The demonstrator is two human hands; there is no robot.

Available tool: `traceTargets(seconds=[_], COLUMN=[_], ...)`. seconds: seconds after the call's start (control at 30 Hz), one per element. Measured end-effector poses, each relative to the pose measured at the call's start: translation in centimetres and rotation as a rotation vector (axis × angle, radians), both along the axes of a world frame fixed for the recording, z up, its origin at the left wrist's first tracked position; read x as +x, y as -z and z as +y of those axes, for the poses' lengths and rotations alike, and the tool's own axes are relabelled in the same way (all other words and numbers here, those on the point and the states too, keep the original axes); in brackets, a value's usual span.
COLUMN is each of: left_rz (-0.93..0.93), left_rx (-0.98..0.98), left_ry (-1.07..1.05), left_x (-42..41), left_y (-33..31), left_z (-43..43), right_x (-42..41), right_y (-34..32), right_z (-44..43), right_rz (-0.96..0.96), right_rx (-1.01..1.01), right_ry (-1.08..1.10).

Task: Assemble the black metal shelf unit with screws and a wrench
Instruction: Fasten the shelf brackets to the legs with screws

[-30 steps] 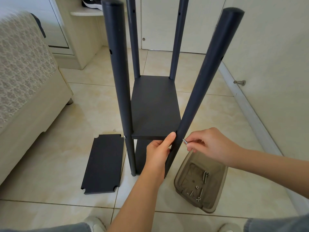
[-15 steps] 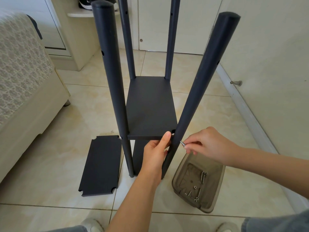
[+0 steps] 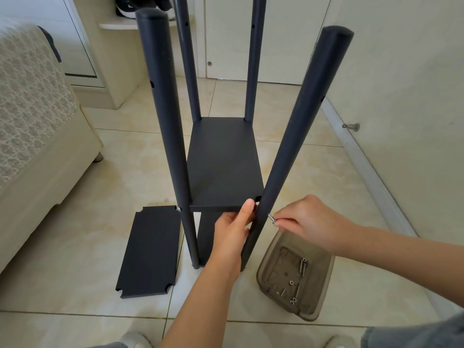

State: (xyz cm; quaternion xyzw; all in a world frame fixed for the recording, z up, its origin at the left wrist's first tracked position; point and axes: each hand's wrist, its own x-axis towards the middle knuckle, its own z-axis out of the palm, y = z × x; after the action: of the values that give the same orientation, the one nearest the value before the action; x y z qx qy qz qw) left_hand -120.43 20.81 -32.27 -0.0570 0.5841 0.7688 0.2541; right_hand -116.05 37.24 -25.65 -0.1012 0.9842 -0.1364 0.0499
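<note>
As right hand [image 3: 311, 222] pinches shiny screw [image 3: 271, 218], left hand [image 3: 232, 232] grips matte shelf [image 3: 223, 167].

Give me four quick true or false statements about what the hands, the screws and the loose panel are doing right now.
1. The right hand pinches a screw beside the near right post. True.
2. The left hand holds a wrench. False: it grips the shelf at its front edge, and no wrench shows.
3. A loose panel lies flat on the floor. True.
4. The tray is empty. False: several spare screws lie in it.
</note>
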Motion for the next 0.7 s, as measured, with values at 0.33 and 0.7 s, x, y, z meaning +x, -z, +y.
traceTargets(seconds=[0.33, 0.7], left_rz=[-0.019, -0.031], left_rx=[-0.002, -0.003], left_ry=[-0.021, 0.016], left_x=[0.0, -0.5], left_y=[-0.1, 0.3], left_z=[0.0, -0.3], right_x=[0.0, -0.5], right_y=[-0.7, -1.6], right_z=[0.1, 0.4], right_rz=[-0.051, -0.084], right_rx=[0.033, -0.038], right_ry=[-0.040, -0.042])
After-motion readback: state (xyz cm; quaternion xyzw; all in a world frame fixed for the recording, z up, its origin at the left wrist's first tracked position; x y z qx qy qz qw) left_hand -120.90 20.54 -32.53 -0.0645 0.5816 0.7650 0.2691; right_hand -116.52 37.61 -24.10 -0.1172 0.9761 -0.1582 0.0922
